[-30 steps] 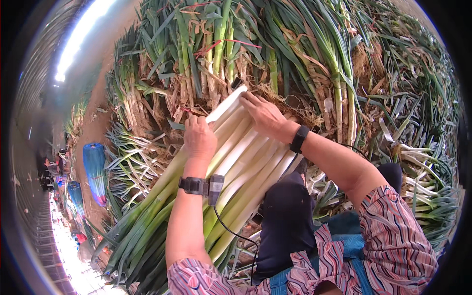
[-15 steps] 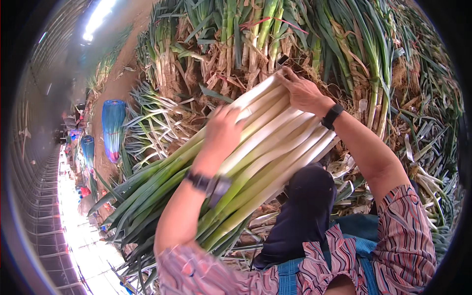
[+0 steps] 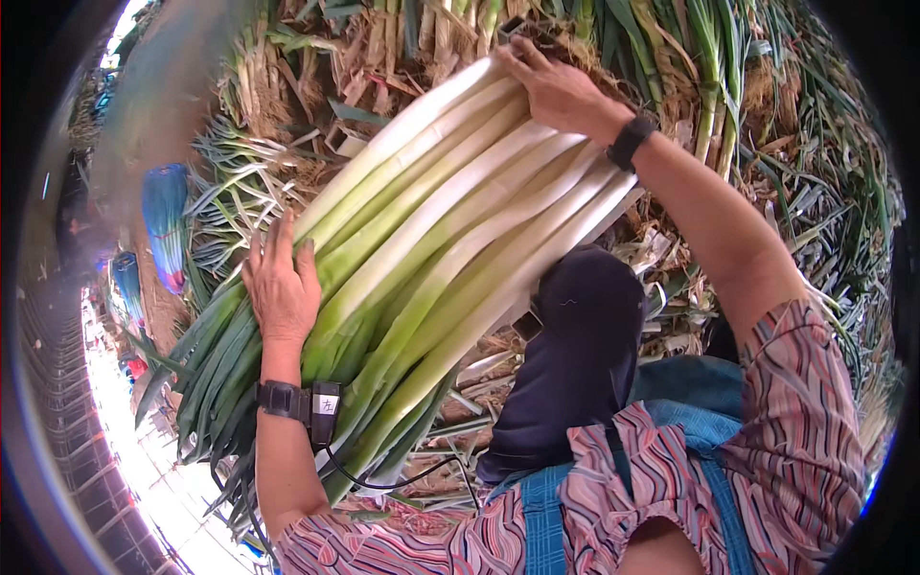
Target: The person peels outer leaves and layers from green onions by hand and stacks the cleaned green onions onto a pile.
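Note:
A row of thick leeks (image 3: 446,201) lies slantwise before me, white ends at the upper right and dark green leaves at the lower left. My left hand (image 3: 285,287) rests on the far side of the row, where the stems turn green. Its fingers are stretched and the thumb stands apart. At the white ends is my right hand (image 3: 565,91), its palm beside the cut ends and its extended fingertips by the topmost leek. Neither hand wraps round a stem. Beneath the row, the support is mostly hidden.
Untrimmed leeks with dry roots (image 3: 383,43) lie along the back. Thinner green onions (image 3: 244,168) lie at the left, near a blue-wrapped bundle (image 3: 167,225). Leaf scraps (image 3: 661,254) cover the ground at the right. My dark-trousered knee (image 3: 589,297) is close to the leeks.
My left hand has slid along the leeks from the white stems down toward the green leaves. My right hand stays at the white ends. The whole view has shifted somewhat.

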The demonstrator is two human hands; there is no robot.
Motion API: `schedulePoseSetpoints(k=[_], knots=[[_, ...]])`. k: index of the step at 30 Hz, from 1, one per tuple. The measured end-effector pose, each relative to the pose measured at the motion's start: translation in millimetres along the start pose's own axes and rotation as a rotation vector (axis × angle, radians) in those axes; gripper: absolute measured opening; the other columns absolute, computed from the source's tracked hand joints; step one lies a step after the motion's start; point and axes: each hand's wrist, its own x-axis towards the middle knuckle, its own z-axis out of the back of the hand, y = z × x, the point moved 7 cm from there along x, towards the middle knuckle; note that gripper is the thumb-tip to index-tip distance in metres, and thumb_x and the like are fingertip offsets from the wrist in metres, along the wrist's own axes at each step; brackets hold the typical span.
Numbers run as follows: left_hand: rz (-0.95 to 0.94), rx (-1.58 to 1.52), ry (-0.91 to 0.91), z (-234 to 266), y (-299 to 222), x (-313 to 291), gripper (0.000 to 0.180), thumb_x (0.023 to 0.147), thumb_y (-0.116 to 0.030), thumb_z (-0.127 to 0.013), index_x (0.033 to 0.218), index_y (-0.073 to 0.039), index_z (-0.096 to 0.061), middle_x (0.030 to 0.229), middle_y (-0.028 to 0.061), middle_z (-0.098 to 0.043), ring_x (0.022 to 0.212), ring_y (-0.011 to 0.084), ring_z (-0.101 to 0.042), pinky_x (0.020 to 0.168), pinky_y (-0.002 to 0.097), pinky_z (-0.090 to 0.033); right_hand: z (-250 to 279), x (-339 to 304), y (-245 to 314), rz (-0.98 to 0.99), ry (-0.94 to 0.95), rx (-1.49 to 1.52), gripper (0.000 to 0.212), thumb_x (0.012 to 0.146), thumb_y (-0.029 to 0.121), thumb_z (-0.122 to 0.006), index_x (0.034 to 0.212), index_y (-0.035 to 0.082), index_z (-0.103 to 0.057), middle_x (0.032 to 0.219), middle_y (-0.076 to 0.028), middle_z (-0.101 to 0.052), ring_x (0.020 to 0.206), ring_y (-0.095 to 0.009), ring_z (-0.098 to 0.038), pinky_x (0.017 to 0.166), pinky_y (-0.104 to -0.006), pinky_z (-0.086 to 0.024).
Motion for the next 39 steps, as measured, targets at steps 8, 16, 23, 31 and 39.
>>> schedulePoseSetpoints(k=[8, 16, 23, 31, 39], knots=[[-0.135, 0.077, 0.120, 12, -62, -48, 0.115, 0.065, -0.057, -0.078, 0.153, -0.015, -0.018, 0.156, 0.0201, -0.019, 0.140, 0.0429, -0.020, 0.110, 0.0631, -0.015, -21, -6, -28, 0.004, 0.036, 0.009, 0.077, 0.083, 0.005, -0.041, 0.154, 0.020, -0.017, 0.158, -0.018, -0.013, 0.097, -0.036, -0.065, 0.076, -0.0400, -0.056], [-0.199, 0.079, 0.013, 21, -72, -55, 0.094, 0.069, -0.051, -0.078, 0.146, -0.015, -0.038, 0.153, 0.0177, -0.028, 0.141, 0.0409, -0.020, 0.109, 0.0623, -0.017, -14, -11, -15, -0.009, -0.055, 0.016, 0.071, 0.086, 0.006, -0.044, 0.152, 0.018, -0.022, 0.156, -0.019, -0.016, 0.116, -0.042, -0.054, 0.098, -0.0390, -0.048], [-0.309, -0.060, -0.160, 57, -97, -76, 0.043, 0.083, -0.025, -0.070, 0.120, -0.004, -0.062, 0.126, 0.0172, -0.053, 0.118, 0.0398, -0.045, 0.099, 0.0515, -0.037, 29, -85, -3, 0.175, -0.501, 0.268, 0.013, 0.083, 0.013, -0.066, 0.091, 0.002, -0.065, 0.097, -0.013, -0.065, 0.101, -0.032, -0.057, 0.085, -0.0408, -0.049], [-0.183, 0.015, -0.099, 32, -116, -87, 0.045, 0.085, -0.022, -0.067, 0.123, -0.001, -0.056, 0.113, 0.0141, -0.055, 0.102, 0.0317, -0.052, 0.091, 0.0425, -0.042, 11, -105, 13, 0.248, -0.297, 0.272, 0.020, 0.084, 0.017, -0.067, 0.100, 0.006, -0.067, 0.107, -0.009, -0.063, 0.103, -0.029, -0.057, 0.087, -0.0385, -0.048], [-0.135, 0.068, -0.111, 24, -124, -85, 0.035, 0.089, -0.028, -0.063, 0.113, -0.003, -0.059, 0.109, 0.0128, -0.056, 0.102, 0.0302, -0.051, 0.089, 0.0471, -0.039, 8, -116, 9, 0.244, -0.348, 0.285, 0.020, 0.086, 0.020, -0.067, 0.099, 0.005, -0.068, 0.099, -0.009, -0.062, 0.098, -0.029, -0.056, 0.084, -0.0404, -0.048]])
